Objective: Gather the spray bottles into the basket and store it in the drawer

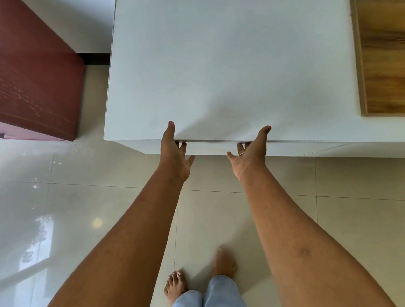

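Observation:
I look straight down at a white cabinet (219,67). Both of my hands are at its front edge, where the drawer front (209,149) sits. My left hand (175,150) has its thumb on the top surface and its fingers hooked under the lip. My right hand (250,155), with a ring on one finger, grips the same lip further right, thumb on top. The drawer looks pushed in; its inside is hidden. No spray bottles or basket are in view.
A dark red wooden cabinet (26,70) stands to the left, close to the white one. A light wood panel (404,57) lies on the cabinet at the upper right. Glossy cream floor tiles (63,213) spread below, with my bare feet (176,286) on them.

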Demonstrator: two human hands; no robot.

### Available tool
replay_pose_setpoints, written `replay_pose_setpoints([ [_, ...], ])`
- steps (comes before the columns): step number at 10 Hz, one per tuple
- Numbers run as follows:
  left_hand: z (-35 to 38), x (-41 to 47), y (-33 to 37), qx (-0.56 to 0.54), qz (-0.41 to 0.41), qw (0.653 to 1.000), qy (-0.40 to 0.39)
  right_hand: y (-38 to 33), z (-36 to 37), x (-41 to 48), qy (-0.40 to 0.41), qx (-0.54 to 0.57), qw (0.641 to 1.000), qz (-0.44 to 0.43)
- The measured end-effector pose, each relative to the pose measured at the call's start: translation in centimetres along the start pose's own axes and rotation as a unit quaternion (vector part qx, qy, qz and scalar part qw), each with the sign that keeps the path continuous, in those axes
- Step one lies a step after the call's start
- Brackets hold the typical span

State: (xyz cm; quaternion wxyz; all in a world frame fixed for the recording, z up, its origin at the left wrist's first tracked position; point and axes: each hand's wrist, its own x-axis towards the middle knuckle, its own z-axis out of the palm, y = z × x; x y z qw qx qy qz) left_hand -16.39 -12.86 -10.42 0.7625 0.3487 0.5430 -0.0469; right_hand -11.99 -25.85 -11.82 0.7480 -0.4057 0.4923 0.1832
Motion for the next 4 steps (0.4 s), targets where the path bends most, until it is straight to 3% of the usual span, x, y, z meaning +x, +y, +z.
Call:
replay_pose_setpoints([
  [2,0.6,-3.2,-0.6,0.054,0.022,0.998,0.010,-0.4,-0.4,-1.8,-0.011,-0.006,1.000,0.004],
  [3,1.3,-5.0,-0.2,0.163,0.062,0.985,0.006,-1.5,0.0,-3.9,-0.019,-0.029,0.999,0.006],
  [4,2.4,-7.8,1.2,0.256,0.177,0.950,0.005,-4.0,0.6,-6.8,-0.030,-0.104,0.994,-0.027],
])
